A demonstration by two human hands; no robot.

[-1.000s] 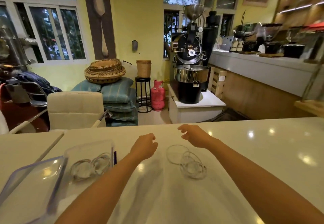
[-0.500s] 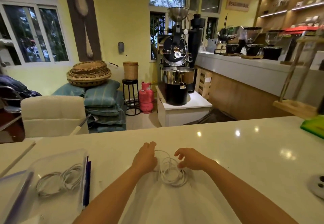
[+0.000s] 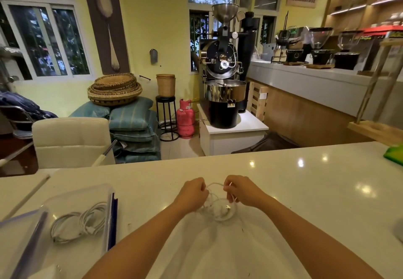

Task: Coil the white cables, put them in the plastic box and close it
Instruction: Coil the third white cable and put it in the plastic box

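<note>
A loose white cable [image 3: 221, 210] lies in loops on the white counter [image 3: 305, 191] between my hands. My left hand [image 3: 193, 193] grips one side of its loops with curled fingers. My right hand [image 3: 241, 190] pinches a strand on the other side, and the cable arcs between them. At the left stands the clear plastic box [image 3: 65, 195] with a coiled white cable [image 3: 78, 222] inside. Its clear lid [image 3: 19, 237] with a blue rim lies open at the far left.
A green object [image 3: 394, 154] sits at the counter's right edge, with a wooden stand [image 3: 375, 128] behind it. A white chair [image 3: 69, 139] stands beyond the counter's far edge. A grey item [image 3: 399, 228] shows at the right border.
Both hands dropped from above the counter onto the loose cable, closed on it and drew it toward me. The view swung right and then back left.
</note>
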